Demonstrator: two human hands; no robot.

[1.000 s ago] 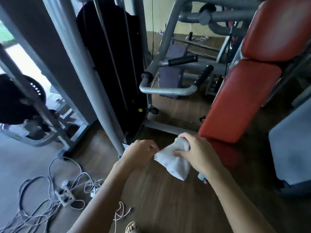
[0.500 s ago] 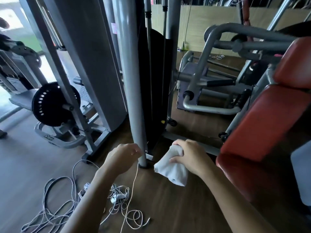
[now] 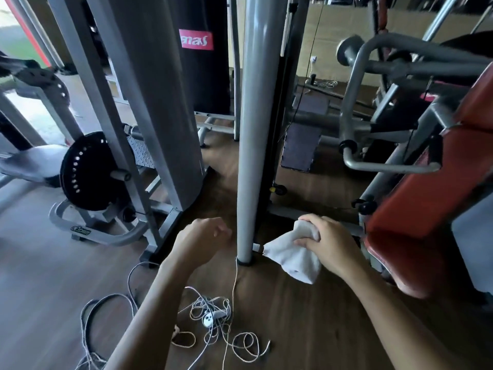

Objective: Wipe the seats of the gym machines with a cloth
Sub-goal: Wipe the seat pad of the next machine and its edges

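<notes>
My right hand grips a bunched white cloth, which hangs below and to the left of my fingers. It hovers just left of the red seat pad of a gym machine, whose red back pad rises at the right edge. My left hand hangs in the air with loosely curled fingers and holds nothing, just left of a grey upright post. Neither hand touches the seat.
Tangled white cables and a plug lie on the wooden floor below my hands. A black weight plate on a grey machine frame stands at left. A black punching bag hangs behind. Grey handle bars jut out beside the red seat.
The view has swung left and up, so the red seat now sits at the right edge. My left hand has let go of the cloth and moved apart from it; the right still grips it.
</notes>
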